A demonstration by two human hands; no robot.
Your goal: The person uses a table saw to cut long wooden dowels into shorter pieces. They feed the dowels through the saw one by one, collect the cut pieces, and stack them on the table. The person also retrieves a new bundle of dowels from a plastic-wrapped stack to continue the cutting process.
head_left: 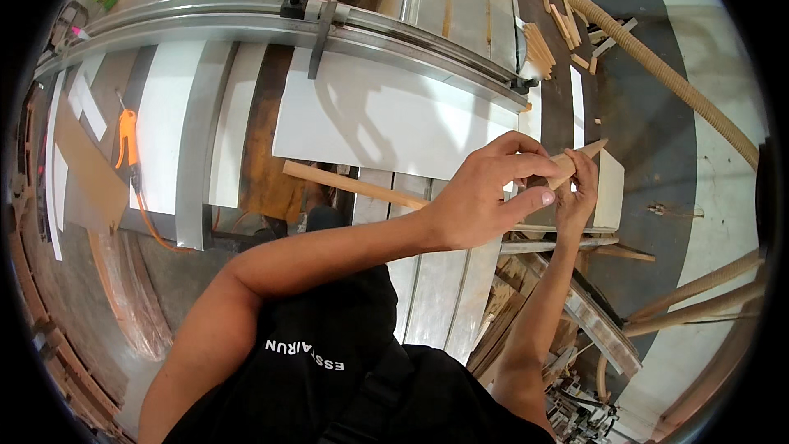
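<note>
A long wooden strip (353, 184) was held at its right end, where it rose toward a pointed tip near the upper corner of a pale block (610, 185); the rest of the strip ran leftward, lying across the lower edge of a white panel (370, 115). The left hand (485, 197) was closed around the strip's right end, thumb stretched along the underside and fingers curled over the top. The right hand (579, 189) was pressed against the same end from the other side, its fingers pinched together on the wood just beside the left hand's fingertips. The white panel was seen resting flat on the table (427, 296) of a sliding saw, against a long curved metal fence rail (246, 20) fitted with a black clamp (322, 37). An orange air gun (126, 138) with a coiled hose was seen hanging well to the left. A ribbed dust hose (666, 74) ran over the floor at the right, and offcuts (542, 45) lay near the far end of the rail.
</note>
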